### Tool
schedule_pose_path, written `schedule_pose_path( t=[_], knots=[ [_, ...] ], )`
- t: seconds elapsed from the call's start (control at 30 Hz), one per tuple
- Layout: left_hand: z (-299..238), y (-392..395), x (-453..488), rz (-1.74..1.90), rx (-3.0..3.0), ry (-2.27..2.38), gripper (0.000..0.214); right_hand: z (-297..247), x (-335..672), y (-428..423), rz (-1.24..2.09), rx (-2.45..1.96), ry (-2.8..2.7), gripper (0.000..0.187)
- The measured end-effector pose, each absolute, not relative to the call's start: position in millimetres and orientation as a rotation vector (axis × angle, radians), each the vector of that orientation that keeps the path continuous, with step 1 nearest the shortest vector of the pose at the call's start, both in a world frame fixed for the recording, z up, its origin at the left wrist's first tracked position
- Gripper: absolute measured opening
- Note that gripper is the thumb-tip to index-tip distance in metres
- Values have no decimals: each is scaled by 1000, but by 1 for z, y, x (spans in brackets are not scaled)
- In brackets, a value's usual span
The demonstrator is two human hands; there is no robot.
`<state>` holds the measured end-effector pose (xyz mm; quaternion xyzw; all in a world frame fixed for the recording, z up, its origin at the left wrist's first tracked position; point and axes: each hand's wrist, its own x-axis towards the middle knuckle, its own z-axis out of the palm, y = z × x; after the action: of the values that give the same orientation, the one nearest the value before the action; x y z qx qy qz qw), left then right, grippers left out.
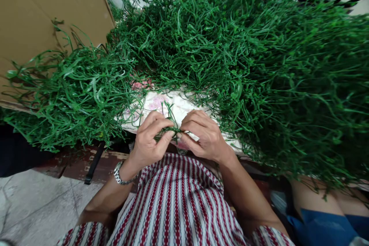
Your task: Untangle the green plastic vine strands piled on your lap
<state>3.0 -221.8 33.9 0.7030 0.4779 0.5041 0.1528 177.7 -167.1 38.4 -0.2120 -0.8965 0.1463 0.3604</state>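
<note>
In the head view my two hands meet just in front of my striped shirt, over a pale flowered cloth (pixel 178 100). A thin green plastic stem piece (pixel 170 112) with small branching tips stands up between them. My left hand (pixel 151 136), with a metal watch on its wrist, pinches it between thumb and fingers. Close beside it, my right hand (pixel 203 134) is closed in a pinch on the same green piece. The fingers hide most of where they grip.
A large tangled heap of green plastic stems (pixel 196 38) spreads behind and to the right. A smaller pile (pixel 89 92) lies at left against a cardboard box (pixel 49 19). Another person's legs in blue (pixel 325 223) show at lower right. A dark strap (pixel 94 163) hangs at the front edge.
</note>
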Motion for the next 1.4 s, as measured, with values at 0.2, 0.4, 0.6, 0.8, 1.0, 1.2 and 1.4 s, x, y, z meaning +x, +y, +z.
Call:
schedule_pose_path(
  t=[0.2,0.4,0.6,0.8,1.0,1.2,1.4],
  knots=[
    [32,-220,4,1345,2138,1353,13,39,176,-169,397,-526,-2325,15],
    [30,-219,2,1298,1945,1324,13,40,179,-169,407,-511,-2307,32],
    [30,-221,4,1305,1813,1323,11,39,178,-168,479,-502,-2281,23],
    [31,-221,3,1328,1864,1298,12,29,179,-167,617,-475,-2217,10],
    [28,-219,1,1300,2031,1304,17,39,186,-166,661,-531,-2059,25],
    [30,-217,3,1356,1983,1312,18,46,179,-176,545,-555,-2129,12],
    [31,-217,6,1463,1735,1380,15,22,173,-181,631,-657,-2111,6]
  ],
)
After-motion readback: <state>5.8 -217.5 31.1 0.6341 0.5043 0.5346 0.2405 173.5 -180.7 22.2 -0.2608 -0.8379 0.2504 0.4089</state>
